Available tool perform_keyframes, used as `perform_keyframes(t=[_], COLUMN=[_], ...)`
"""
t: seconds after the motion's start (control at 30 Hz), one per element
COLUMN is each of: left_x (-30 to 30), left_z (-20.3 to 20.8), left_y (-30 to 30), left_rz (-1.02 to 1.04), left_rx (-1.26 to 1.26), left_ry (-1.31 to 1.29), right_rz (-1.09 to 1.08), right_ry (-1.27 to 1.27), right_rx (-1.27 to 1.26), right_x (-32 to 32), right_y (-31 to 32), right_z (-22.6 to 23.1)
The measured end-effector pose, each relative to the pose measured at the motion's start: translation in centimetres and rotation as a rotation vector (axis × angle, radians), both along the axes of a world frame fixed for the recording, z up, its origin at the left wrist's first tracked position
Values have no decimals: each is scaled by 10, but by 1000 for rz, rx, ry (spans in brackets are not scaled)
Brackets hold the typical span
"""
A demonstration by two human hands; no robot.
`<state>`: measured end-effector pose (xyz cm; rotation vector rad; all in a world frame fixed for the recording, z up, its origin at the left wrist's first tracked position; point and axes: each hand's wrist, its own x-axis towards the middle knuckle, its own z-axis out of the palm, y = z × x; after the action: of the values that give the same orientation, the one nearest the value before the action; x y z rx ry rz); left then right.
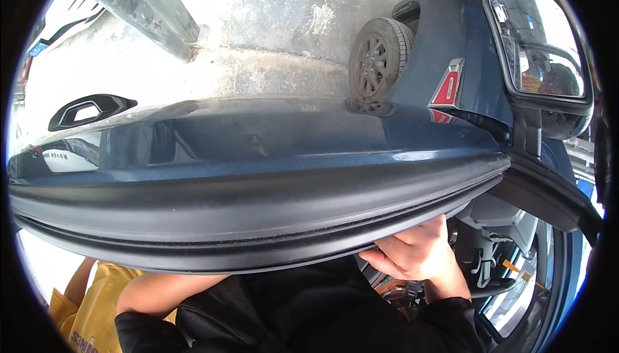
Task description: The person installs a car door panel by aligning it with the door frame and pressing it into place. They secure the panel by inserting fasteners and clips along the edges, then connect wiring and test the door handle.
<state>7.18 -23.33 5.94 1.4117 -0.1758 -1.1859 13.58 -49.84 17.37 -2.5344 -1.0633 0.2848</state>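
Note:
A dark blue car door [258,137] stretches across the view, with a black window-sill trim [258,208] along its top. My right hand [416,246] is at the inner edge of this trim, toward the right end. Its fingers are curled and closed, the knuckles up against the trim's underside. What they hold is hidden beneath the edge. My left forearm [174,288] reaches under the same trim from the lower left, and the door covers my left hand completely.
A side mirror [538,43] stands at the upper right, near a wheel [377,59] and a red-and-silver fender badge [448,85]. A black door handle [90,113] is at left. A grey post [138,11] rises from the concrete floor. Yellow clothing [106,308] shows at lower left.

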Motion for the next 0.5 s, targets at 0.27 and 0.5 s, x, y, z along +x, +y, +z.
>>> perform_keyframes(t=[0.27, 0.5], left_x=[2, -4], left_z=[-7, -18], left_y=[-4, -14], left_rz=[45, 176], left_rx=[-55, -204], left_ry=[91, 182], right_rz=[-19, 3], right_ry=[10, -31], right_rx=[-17, -42], right_x=[-1, -4], right_y=[2, 1], right_z=[1, -6])
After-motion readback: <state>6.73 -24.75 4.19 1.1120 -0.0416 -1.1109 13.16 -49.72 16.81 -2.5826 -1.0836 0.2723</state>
